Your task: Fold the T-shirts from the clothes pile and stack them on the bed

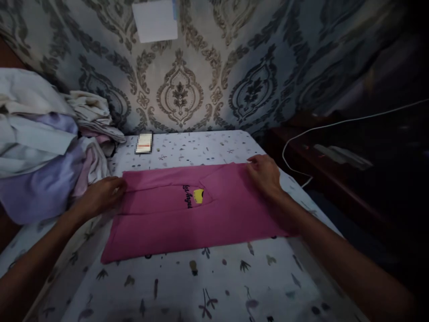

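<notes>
A pink T-shirt (174, 232) lies folded into a flat, wide shape on the patterned sheet, with dark lettering and a yellow print showing near its middle. Two long crease lines run across its left half. My left hand (104, 196) is at the shirt's upper left corner, fingers curled and closed on the edge. Along the upper edge, toward the right end, my right hand (266, 175) has its fingers bent together on the fabric. Its forearm passes over the shirt's right end and hides part of it.
A white sheet with small printed motifs (228, 286) covers the surface. Piled clothes (40, 152) rise at the left. Near the back edge lies a small blurred rectangular object (144, 143). A white cable (321, 126) loops at the right, by a dark reddish ledge (321, 165). Patterned wall (181, 89) stands behind.
</notes>
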The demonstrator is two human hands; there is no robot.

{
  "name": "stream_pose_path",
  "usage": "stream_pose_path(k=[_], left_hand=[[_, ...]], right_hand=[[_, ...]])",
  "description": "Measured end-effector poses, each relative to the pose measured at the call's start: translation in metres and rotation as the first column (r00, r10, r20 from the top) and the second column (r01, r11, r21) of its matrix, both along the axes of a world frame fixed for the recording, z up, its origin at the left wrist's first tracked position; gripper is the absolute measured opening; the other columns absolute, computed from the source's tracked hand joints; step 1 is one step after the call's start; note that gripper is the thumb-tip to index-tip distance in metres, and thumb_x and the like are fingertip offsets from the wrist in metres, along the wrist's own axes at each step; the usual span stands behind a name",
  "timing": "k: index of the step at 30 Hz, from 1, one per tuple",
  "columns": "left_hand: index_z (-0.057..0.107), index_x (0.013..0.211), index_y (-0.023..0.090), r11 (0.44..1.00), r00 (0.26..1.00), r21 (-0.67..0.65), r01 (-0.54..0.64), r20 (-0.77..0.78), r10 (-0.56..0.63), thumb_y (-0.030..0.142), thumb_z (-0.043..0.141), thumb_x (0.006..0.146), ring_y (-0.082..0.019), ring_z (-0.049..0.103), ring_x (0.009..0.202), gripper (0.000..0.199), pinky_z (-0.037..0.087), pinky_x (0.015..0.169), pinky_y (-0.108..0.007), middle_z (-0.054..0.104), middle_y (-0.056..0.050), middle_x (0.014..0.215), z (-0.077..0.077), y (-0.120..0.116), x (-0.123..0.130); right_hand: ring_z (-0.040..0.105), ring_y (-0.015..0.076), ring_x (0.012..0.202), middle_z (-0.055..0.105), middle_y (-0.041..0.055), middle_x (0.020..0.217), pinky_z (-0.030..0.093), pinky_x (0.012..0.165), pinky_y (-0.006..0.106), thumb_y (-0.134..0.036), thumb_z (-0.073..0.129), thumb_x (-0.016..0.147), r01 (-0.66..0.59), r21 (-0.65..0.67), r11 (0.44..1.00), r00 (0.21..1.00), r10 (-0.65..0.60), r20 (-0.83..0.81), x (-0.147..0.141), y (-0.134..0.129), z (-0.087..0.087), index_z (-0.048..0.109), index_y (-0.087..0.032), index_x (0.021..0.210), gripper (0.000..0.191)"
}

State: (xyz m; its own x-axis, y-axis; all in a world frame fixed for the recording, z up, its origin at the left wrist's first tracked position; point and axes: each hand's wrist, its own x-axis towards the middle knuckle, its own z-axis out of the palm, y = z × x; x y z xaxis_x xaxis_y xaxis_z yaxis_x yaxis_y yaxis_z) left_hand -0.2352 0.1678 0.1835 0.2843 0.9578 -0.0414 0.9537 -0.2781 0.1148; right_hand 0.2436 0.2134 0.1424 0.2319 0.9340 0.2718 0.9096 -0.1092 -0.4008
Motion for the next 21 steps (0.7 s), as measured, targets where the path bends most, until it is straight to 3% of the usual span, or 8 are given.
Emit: stream_pose_path(k=[1, 3, 5, 6, 10, 14, 17, 21], left_hand=[[0.068, 0.096, 0.021, 1.0, 1.0, -0.002, -0.021, 0.024, 0.021, 0.045, 0.036, 0.093, -0.026, 0.066, 0.09, 0.04, 0.048, 0.079, -0.035, 0.072, -0.009, 0.1, 0.001, 0.002, 0.0], [0.066, 0.1, 0.02, 1.0, 0.998, 0.005, -0.012, 0.068, 0.011, 0.048, 0.035, 0.094, -0.025, 0.066, 0.09, 0.042, 0.049, 0.08, -0.035, 0.071, -0.01, 0.103, 0.0, 0.004, 0.006], [0.065, 0.102, 0.02, 0.998, 0.989, 0.016, 0.054, 0.137, -0.056, 0.047, 0.036, 0.095, -0.024, 0.065, 0.091, 0.04, 0.049, 0.082, -0.034, 0.071, -0.009, 0.104, -0.003, 0.002, 0.02], [0.065, 0.103, 0.02, 0.994, 0.981, 0.013, 0.108, 0.161, -0.109, 0.046, 0.035, 0.096, -0.024, 0.064, 0.093, 0.04, 0.049, 0.083, -0.034, 0.07, -0.009, 0.104, -0.004, 0.001, 0.03], [0.066, 0.103, 0.02, 0.94, 0.922, 0.004, 0.342, 0.189, -0.337, 0.038, 0.034, 0.099, -0.024, 0.062, 0.099, 0.037, 0.049, 0.088, -0.037, 0.069, -0.01, 0.108, -0.01, -0.002, 0.083], [0.067, 0.103, 0.018, 0.868, 0.837, 0.012, 0.496, 0.261, -0.481, 0.028, 0.035, 0.099, -0.023, 0.061, 0.098, 0.034, 0.048, 0.087, -0.035, 0.068, -0.01, 0.108, -0.017, 0.013, 0.142], [0.068, 0.096, 0.017, 0.882, 0.84, -0.02, 0.472, 0.313, -0.443, 0.023, 0.041, 0.095, -0.022, 0.062, 0.089, 0.028, 0.047, 0.078, -0.032, 0.069, -0.009, 0.095, -0.023, 0.023, 0.178], [0.064, 0.092, 0.018, 0.903, 0.866, -0.175, 0.391, 0.404, -0.296, 0.023, 0.045, 0.093, -0.019, 0.061, 0.075, 0.02, 0.042, 0.064, -0.029, 0.068, -0.004, 0.084, -0.029, 0.018, 0.205]], right_hand=[[0.061, 0.0273, 0.106, 0.069, 0.0125, 0.11, 0.047, 0.092, 0.039, -0.025, 0.05, 0.089, -0.157, 0.018, 0.987, 0.988, 0.157, 0.014, -0.015, -0.011, 0.002, 0.069, -0.017, 0.104, 0.025], [0.061, 0.0258, 0.099, 0.069, 0.0101, 0.105, 0.047, 0.091, 0.039, -0.029, 0.05, 0.093, -0.483, -0.019, 0.876, 0.874, 0.483, 0.049, -0.045, -0.033, 0.006, 0.068, -0.021, 0.097, 0.021], [0.059, 0.0269, 0.097, 0.067, 0.0103, 0.104, 0.048, 0.088, 0.04, -0.034, 0.051, 0.094, -0.605, -0.076, 0.793, 0.785, 0.61, 0.108, -0.067, -0.049, 0.006, 0.066, -0.022, 0.095, 0.02], [0.058, 0.0279, 0.098, 0.066, 0.0112, 0.106, 0.049, 0.088, 0.041, -0.037, 0.051, 0.094, -0.596, -0.094, 0.798, 0.786, 0.603, 0.136, -0.073, -0.053, 0.005, 0.065, -0.022, 0.097, 0.021], [0.055, 0.0333, 0.112, 0.061, 0.0174, 0.123, 0.046, 0.096, 0.046, -0.041, 0.05, 0.094, -0.365, -0.137, 0.921, 0.909, 0.384, 0.162, -0.062, -0.042, -0.008, 0.061, -0.017, 0.117, 0.036], [0.052, 0.0358, 0.123, 0.061, 0.019, 0.129, 0.04, 0.106, 0.05, -0.042, 0.05, 0.092, -0.194, -0.185, 0.963, 0.971, 0.216, 0.105, -0.036, -0.014, -0.02, 0.056, -0.014, 0.126, 0.044], [0.056, 0.0334, 0.117, 0.064, 0.0171, 0.125, 0.045, 0.099, 0.046, -0.04, 0.055, 0.088, -0.124, -0.178, 0.976, 0.992, 0.124, -0.009, -0.024, -0.002, -0.023, 0.058, -0.016, 0.123, 0.043], [0.062, 0.0277, 0.102, 0.069, 0.0129, 0.114, 0.049, 0.089, 0.04, -0.032, 0.051, 0.088, -0.083, -0.119, 0.989, 0.99, 0.068, -0.127, -0.003, -0.005, -0.019, 0.063, -0.019, 0.114, 0.031]])
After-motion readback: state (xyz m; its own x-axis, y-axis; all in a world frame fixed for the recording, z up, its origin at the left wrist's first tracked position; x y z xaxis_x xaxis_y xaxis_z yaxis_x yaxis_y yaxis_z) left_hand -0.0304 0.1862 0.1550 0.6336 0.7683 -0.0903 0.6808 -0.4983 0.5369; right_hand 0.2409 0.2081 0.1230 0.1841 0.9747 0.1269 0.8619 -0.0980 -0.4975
